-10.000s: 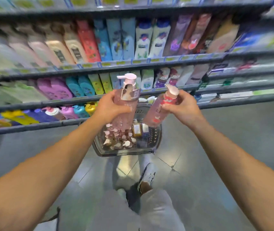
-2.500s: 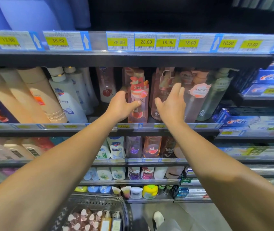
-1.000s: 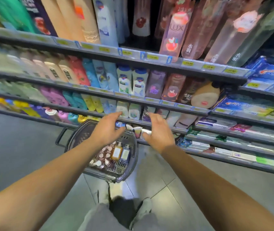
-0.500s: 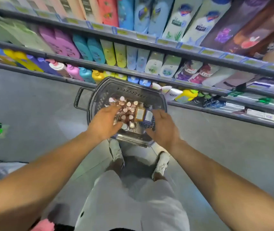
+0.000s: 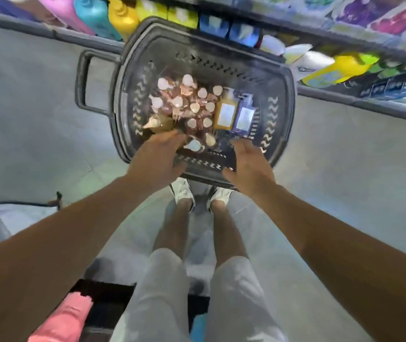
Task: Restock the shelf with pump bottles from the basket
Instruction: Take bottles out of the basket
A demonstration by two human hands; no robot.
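Both hands over basket (image 5: 123, 99): left hand (image 5: 157, 159) & right hand (image 5: 249, 166) fingers loose, empty; pump bottles (image 5: 187, 104) just beyond.

- Premises: retail shop, toiletries aisle.
- Shelf (image 5: 345, 35) runs along the top of the view, stocked with rows of coloured bottles (image 5: 120, 18) set side by side.
- Dark plastic basket (image 5: 281, 77) with a side handle stands on the floor (image 5: 36, 107) before the shelf, holding many pump bottles (image 5: 189, 104).
- Floor is smooth grey tile.
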